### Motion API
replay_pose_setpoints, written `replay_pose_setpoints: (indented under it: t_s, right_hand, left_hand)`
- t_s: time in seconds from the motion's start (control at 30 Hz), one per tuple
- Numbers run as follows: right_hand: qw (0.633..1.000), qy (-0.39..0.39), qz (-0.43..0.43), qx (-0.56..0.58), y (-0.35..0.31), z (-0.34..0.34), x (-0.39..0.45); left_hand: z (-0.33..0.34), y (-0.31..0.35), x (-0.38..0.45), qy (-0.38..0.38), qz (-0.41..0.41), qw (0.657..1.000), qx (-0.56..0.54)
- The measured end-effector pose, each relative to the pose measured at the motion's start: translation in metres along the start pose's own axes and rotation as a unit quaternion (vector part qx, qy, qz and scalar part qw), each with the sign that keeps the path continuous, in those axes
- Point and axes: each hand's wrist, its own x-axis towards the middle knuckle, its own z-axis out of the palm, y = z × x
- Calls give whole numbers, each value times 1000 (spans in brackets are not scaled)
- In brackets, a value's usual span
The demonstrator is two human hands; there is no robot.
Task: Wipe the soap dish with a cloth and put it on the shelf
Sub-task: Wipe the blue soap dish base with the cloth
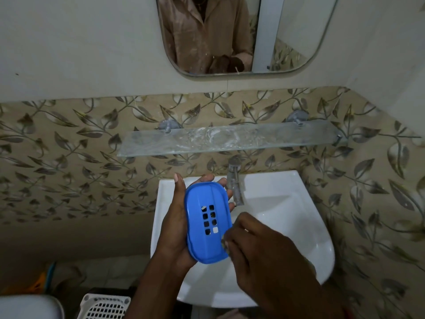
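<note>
A blue plastic soap dish (pixel 207 222) with several square drain holes lies in the palm of my left hand (pixel 172 226), thumb along its left edge and fingertips showing past its right side. My right hand (pixel 259 252) is at the dish's lower right edge, fingers pinched together against it; a tiny greyish bit shows at the fingertips, too small to identify. No cloth is plainly visible. The glass shelf (pixel 230 140) hangs on the wall above the hands, bare.
Under my hands is a white washbasin (pixel 287 226) with a metal tap (pixel 235 180) at its back. A mirror (pixel 241 35) hangs above the shelf. At the lower left stands a white slotted basket (pixel 103 307).
</note>
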Motion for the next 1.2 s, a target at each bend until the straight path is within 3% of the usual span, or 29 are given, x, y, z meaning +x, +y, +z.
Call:
replay_pose_setpoints:
  t_s: [0.13,0.27,0.37,0.47,0.5,0.6,0.67,0.8,0.9,1.03,1.13,1.2]
  right_hand:
    - [988,-1,1,158,-12,-1,-7]
    - [925,168,139,312,3,-9,-8]
    - [900,135,176,375,10,-4,-10]
    - [826,118,196,515,3,0,-12]
    - [816,131,191,529,3,-1,-12]
    - [867,160,155,446,11,1,-12]
    - [875,161,146,432,11,2,-12]
    - [892,168,137,398,7,8,-14]
    - [907,191,110,358,10,10,-14]
    - [918,221,74,321,12,3,-9]
    - [932,238,49,269,14,-8,7]
    - [939,247,54,233,19,-13,19]
  left_hand:
    - [-3,-3,3,0,-1,1000,-31]
    - [-13,-3,-2,-19,17,993,-114]
    - [-13,-7,-2,-9,35,993,-116]
    - [-9,-11,2,18,38,997,-57]
    - [-9,-11,3,35,43,998,-25]
    - [-9,-12,4,95,99,981,134]
    - [-4,-16,3,113,112,962,220]
    - [-2,-26,-2,86,96,949,289]
    - [3,-31,-7,79,183,910,363]
    - [11,-31,-15,62,232,876,419]
    - [14,-31,-20,59,199,884,418]
    - [14,-32,-23,59,133,913,380]
